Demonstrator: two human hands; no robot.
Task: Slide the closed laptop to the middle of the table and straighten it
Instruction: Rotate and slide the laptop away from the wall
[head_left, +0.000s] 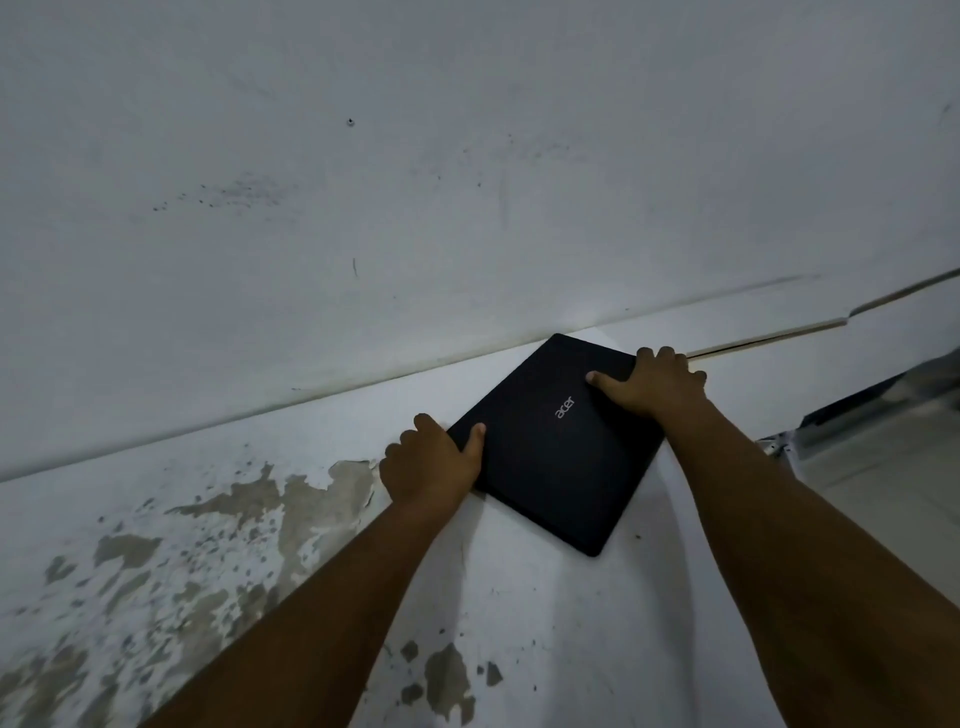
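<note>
A closed black laptop with a silver logo lies flat on the white table, turned at an angle to the wall. One of its corners points toward the wall, another toward me. My left hand grips its left corner, thumb on the lid and fingers curled round the edge. My right hand holds the far right edge, thumb lying on the lid and fingers over the rim.
A white wall rises right behind the table. The table's white coat is peeled in brown patches at the left and front. At the right the table ends, with a gap and floor beyond.
</note>
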